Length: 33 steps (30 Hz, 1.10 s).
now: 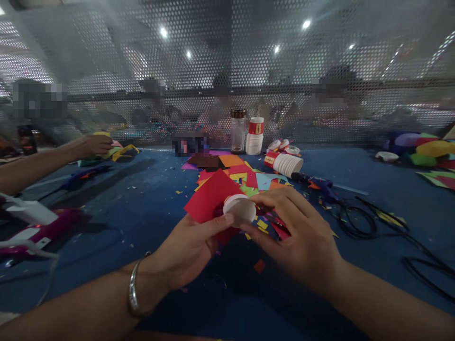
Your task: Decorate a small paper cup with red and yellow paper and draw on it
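Note:
My left hand [199, 241] is closed, its thumb pressing a white round paper-cup piece [241, 211] against a sheet of red paper [208, 196]. The sheet sticks out behind the piece at an angle. On the other side, my right hand [302, 232] pinches the edge of the same cup piece between thumb and fingers. Beneath the right fingers shows a dark, narrow thing [273, 219] with some red by it; I cannot make out what it is or whether the hand holds it.
Coloured paper scraps [231, 163] spread behind my hands. Beyond them stand a glass jar [238, 132] and stacked paper cups [255, 137]; another cup stack [284, 162] lies sideways. A glue gun [323, 187] with looping cable is at right. Another person's hand [92, 146] reaches in at left.

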Motion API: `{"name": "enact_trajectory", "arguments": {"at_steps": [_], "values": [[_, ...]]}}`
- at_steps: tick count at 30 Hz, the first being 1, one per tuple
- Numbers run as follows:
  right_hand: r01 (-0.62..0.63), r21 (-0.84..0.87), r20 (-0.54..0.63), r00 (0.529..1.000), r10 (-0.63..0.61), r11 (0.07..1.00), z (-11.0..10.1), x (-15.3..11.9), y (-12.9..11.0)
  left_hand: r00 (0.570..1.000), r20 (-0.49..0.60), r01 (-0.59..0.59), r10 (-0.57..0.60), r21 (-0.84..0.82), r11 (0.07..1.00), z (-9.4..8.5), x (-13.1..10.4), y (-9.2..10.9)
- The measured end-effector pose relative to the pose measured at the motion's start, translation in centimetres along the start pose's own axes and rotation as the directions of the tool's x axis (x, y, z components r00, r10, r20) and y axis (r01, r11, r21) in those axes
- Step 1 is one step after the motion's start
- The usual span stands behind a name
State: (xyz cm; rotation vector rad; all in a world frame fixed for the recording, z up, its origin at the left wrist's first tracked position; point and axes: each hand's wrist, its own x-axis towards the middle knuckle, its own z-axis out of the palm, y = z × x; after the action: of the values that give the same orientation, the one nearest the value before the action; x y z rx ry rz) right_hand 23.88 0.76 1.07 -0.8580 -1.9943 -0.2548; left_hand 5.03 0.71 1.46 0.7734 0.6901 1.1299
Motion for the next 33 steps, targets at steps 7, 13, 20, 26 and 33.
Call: {"name": "enact_trajectory", "arguments": {"at_steps": [7,13,20,26,33], "values": [[0.052,-0.092,0.060,0.997,-0.047,0.994,0.4,0.1,-0.5,0.997,-0.076,-0.008,0.003,-0.074,0.997,0.3,-0.5,-0.4],[0.061,-0.098,0.028,0.998,-0.059,0.993,0.7,0.1,-0.8,0.929,-0.321,0.101,-0.185,-0.260,0.960,1.8,-0.5,0.5],[0.075,-0.128,-0.008,0.997,-0.077,0.989,1.0,-0.2,-1.0,0.909,-0.369,0.098,-0.195,-0.264,0.960,2.4,-0.6,0.6],[0.078,-0.117,-0.031,0.996,-0.082,0.990,0.8,-0.2,-1.1,0.929,-0.324,0.088,-0.180,-0.281,0.956,2.5,-0.8,0.6],[0.087,-0.100,0.000,0.996,-0.088,0.991,0.8,-0.1,-1.0,0.916,-0.338,0.116,-0.216,-0.293,0.949,2.6,-0.8,0.8]]}}
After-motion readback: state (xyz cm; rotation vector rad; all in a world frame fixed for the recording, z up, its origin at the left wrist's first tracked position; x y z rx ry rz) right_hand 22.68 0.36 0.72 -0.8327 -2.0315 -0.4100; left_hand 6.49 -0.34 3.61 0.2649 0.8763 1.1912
